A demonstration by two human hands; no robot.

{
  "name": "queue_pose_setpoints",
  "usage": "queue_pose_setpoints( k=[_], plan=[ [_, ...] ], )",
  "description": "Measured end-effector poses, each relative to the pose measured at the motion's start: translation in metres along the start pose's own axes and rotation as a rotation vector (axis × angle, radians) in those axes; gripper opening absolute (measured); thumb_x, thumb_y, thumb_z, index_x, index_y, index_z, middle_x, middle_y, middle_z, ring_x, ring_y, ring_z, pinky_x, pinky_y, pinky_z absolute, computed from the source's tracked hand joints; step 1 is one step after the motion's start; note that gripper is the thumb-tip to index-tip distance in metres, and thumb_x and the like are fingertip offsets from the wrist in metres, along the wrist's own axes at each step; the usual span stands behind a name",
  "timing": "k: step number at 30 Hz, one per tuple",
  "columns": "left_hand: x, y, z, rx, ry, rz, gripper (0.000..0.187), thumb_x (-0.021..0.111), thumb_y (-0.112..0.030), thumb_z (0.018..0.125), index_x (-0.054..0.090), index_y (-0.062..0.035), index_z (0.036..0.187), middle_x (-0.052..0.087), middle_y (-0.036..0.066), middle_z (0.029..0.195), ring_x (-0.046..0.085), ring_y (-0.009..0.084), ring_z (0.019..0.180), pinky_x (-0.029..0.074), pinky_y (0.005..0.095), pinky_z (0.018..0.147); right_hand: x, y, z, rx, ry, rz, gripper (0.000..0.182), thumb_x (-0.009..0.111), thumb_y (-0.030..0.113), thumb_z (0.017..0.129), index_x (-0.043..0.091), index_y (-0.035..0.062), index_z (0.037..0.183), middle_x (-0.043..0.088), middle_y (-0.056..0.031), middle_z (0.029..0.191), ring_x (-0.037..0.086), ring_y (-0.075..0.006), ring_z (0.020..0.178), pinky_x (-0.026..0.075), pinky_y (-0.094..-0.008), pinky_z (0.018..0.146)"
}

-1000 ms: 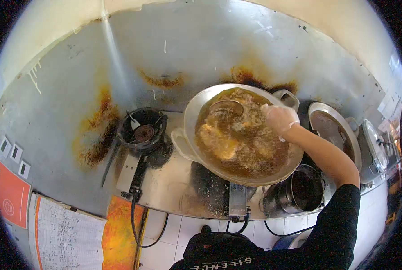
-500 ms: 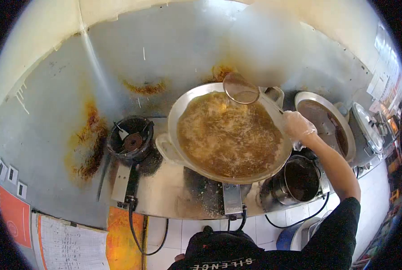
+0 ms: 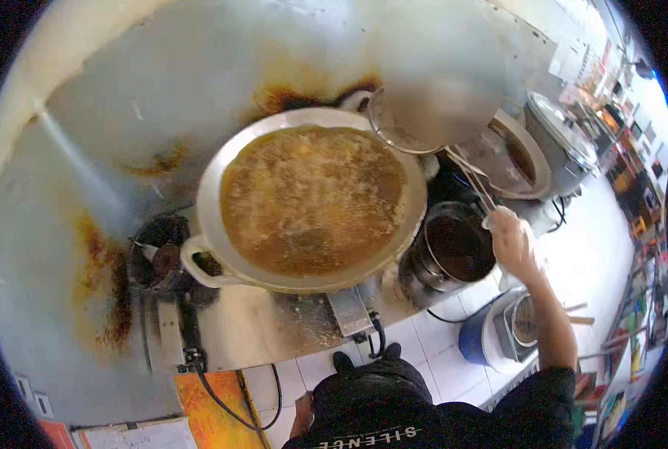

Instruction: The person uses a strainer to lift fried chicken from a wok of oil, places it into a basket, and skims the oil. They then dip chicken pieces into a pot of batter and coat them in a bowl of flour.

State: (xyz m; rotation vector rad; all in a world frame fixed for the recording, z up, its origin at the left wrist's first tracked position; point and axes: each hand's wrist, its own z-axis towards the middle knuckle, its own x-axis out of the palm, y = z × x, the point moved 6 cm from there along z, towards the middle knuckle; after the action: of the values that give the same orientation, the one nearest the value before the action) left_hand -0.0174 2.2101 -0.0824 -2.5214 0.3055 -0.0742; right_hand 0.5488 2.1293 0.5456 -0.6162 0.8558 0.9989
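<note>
My right hand (image 3: 513, 241), in a clear plastic glove, grips the long handle of a wire-mesh skimmer (image 3: 395, 133). The skimmer's round head is over the right rim of a big two-handled wok (image 3: 211, 196); a blurred patch covers part of it. Inside the wok, brown oil (image 3: 311, 202) bubbles and froths, with a few lighter bits at the surface. Below and left of my right hand stands a metal pot (image 3: 433, 263) of dark liquid. My left hand (image 3: 302, 413) hangs low beside my body, away from the stove; its fingers cannot be made out.
An unused burner (image 3: 158, 254) sits left of the wok. Behind the skimmer's handle are a wide pan (image 3: 541, 168) of brown liquid and a lidded pot (image 3: 562, 135). On the floor to the right stands a blue-and-white bucket (image 3: 480, 340) with containers on top.
The view has turned to the right. My right hand has drawn the skimmer from over the oil's far edge to the wok's right rim. The left hand shows more now.
</note>
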Motion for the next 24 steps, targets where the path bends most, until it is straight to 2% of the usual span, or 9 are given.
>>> queue_pose_setpoints(
  k=[1,5,7,11,13,15,18,22,24],
  plan=[
    [0.019,-0.045,-0.029,0.033,0.021,0.103,0.019,0.062,-0.019,0.083,0.066,-0.0010,0.087,0.061,0.003,0.075,0.056,0.0178,0.066,0.043,0.0353,0.057,-0.001,-0.007,-0.035,0.023,-0.206,-0.146,0.015,0.047,0.011,0.091,0.057,0.0076,0.101,0.064,-0.0180,0.087,0.063,-0.0386,0.084,0.051,-0.0482,0.072],
    [0.104,-0.159,-0.104,0.390,0.245,0.718,0.024,0.065,-0.020,0.084,0.067,0.0036,0.087,0.069,0.011,0.079,0.064,0.0208,0.075,0.049,0.0352,0.071,-0.041,0.005,-0.116,0.492,0.231,-0.235,0.017,0.047,0.011,0.095,0.053,0.0032,0.108,0.064,-0.0207,0.079,0.063,-0.0402,0.066,0.052,-0.0486,0.058],
    [0.137,-0.162,-0.108,0.556,0.251,0.642,0.024,0.065,-0.023,0.088,0.065,0.0001,0.094,0.070,0.010,0.090,0.064,0.0177,0.079,0.049,0.0347,0.070,-0.036,0.013,-0.160,0.413,0.081,-0.091,0.022,0.047,0.003,0.091,0.054,-0.0020,0.111,0.065,-0.0248,0.093,0.065,-0.0406,0.084,0.053,-0.0474,0.069],
    [0.208,-0.181,-0.142,0.261,0.362,0.285,0.024,0.064,-0.027,0.092,0.061,-0.0060,0.104,0.068,0.008,0.102,0.061,0.0141,0.078,0.047,0.0300,0.066,0.017,0.001,-0.238,0.925,0.407,0.243,0.031,0.049,0.005,0.089,0.055,-0.0012,0.118,0.063,-0.0276,0.102,0.062,-0.0429,0.097,0.051,-0.0488,0.080],
    [0.234,-0.179,-0.141,0.269,0.416,0.114,0.023,0.063,-0.028,0.094,0.060,-0.0084,0.106,0.067,0.007,0.104,0.060,0.0127,0.075,0.046,0.0274,0.064,0.039,-0.013,-0.243,0.853,0.400,0.377,0.022,0.046,0.012,0.093,0.059,0.0021,0.108,0.064,-0.0245,0.093,0.063,-0.0399,0.083,0.050,-0.0485,0.074],
    [0.251,-0.178,-0.154,0.266,0.337,-0.034,0.028,0.063,-0.030,0.094,0.057,-0.0052,0.104,0.066,0.009,0.106,0.058,0.0139,0.077,0.046,0.0272,0.066,0.048,-0.030,-0.230,0.666,0.329,0.674,0.024,0.046,0.018,0.094,0.061,0.0018,0.104,0.065,-0.0201,0.093,0.065,-0.0316,0.076,0.053,-0.0431,0.068],
    [0.248,-0.169,-0.134,0.347,0.189,0.017,0.034,0.063,-0.033,0.094,0.056,-0.0009,0.103,0.066,0.011,0.108,0.058,0.0157,0.080,0.047,0.0307,0.068,0.041,-0.069,-0.226,1.103,0.568,1.103,0.049,0.051,0.039,0.096,0.053,-0.0008,0.125,0.064,-0.0145,0.111,0.067,-0.0237,0.083,0.057,-0.0345,0.064],
    [0.240,-0.186,-0.142,0.604,-0.225,0.443,0.044,0.063,-0.036,0.093,0.056,0.0021,0.114,0.066,0.014,0.105,0.061,0.0206,0.080,0.048,0.0320,0.065,-0.010,-0.176,-0.288,0.923,0.284,0.580,0.053,0.044,0.046,0.096,0.056,-0.0037,0.108,0.063,-0.0303,0.096,0.062,-0.0473,0.093,0.049,-0.0513,0.081],
    [0.253,-0.185,-0.148,0.614,-0.356,0.564,0.041,0.062,-0.032,0.093,0.055,0.0004,0.117,0.066,0.013,0.106,0.063,0.0212,0.083,0.048,0.0308,0.064,-0.046,-0.242,-0.337,1.086,0.477,0.453,0.045,0.040,0.035,0.098,0.065,-0.0016,0.094,0.065,-0.0256,0.096,0.064,-0.0421,0.091,0.052,-0.0498,0.081]
  ],
)
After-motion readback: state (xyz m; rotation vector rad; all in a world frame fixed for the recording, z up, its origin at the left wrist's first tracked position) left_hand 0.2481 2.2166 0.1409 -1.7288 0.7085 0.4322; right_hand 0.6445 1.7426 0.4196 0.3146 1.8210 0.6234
